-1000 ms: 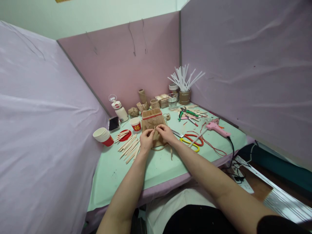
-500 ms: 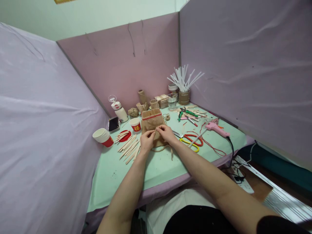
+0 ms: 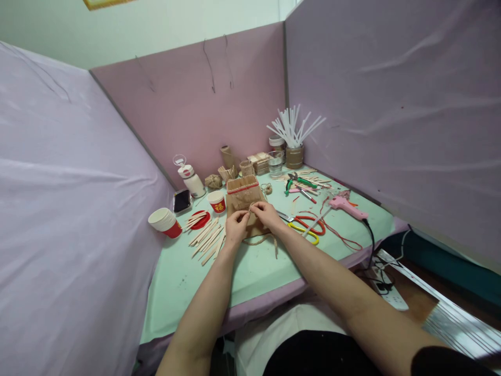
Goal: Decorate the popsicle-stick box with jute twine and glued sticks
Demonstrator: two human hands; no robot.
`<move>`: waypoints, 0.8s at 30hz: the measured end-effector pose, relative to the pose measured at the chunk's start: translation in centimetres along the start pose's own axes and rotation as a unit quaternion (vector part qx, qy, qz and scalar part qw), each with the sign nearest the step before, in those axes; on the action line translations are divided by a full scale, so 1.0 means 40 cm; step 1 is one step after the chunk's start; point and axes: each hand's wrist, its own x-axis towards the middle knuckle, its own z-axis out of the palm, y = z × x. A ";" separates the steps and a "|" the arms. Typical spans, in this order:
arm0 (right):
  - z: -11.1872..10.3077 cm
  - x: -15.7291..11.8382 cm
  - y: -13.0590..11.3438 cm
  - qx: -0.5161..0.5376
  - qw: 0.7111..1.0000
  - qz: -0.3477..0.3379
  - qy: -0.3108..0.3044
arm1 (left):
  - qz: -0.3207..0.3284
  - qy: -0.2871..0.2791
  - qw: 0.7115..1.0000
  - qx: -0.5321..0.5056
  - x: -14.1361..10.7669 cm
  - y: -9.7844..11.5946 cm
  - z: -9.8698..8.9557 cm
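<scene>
A brown cloth or paper pouch-like piece (image 3: 240,198) lies on the table before me, its upper edge trimmed with a red and whitish band. Over its lower part, my left hand (image 3: 236,226) and my right hand (image 3: 265,215) almost meet, thumb and fingers pinched. Between the fingertips is a bit of tan twine, small and partly hidden. A thicker tan cord (image 3: 275,246) curves out below the hands onto the table. Scissors (image 3: 307,227) with red and yellow handles lie just right of my right hand.
Wooden sticks (image 3: 206,237) and stacked paper cups (image 3: 165,222) lie left. A pink glue gun (image 3: 348,207), with its cable over the table edge, and green-handled pliers (image 3: 300,181) are right. Behind stand a white bottle (image 3: 193,183), twine ball (image 3: 213,181) and glass of water (image 3: 275,166).
Both hands stay pinched together over the brown piece, with only a slight shift of the fingers. The view has tilted very slightly.
</scene>
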 end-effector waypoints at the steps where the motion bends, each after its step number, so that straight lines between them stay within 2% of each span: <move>1: 0.000 -0.001 0.000 -0.001 1.000 -0.001 0.000 | -0.002 0.001 1.000 -0.001 0.001 -0.001 0.001; 7: 0.001 -0.002 0.003 -0.014 1.000 -0.013 -0.011 | -0.032 0.001 0.999 -0.005 0.002 -0.004 -0.001; 17: -0.001 0.003 0.010 -0.045 0.998 -0.042 -0.014 | -0.008 0.030 0.999 -0.016 0.003 -0.001 -0.004; 24: 0.002 0.009 0.022 -0.043 0.997 -0.060 -0.002 | 0.023 0.024 0.999 -0.015 0.005 -0.004 -0.007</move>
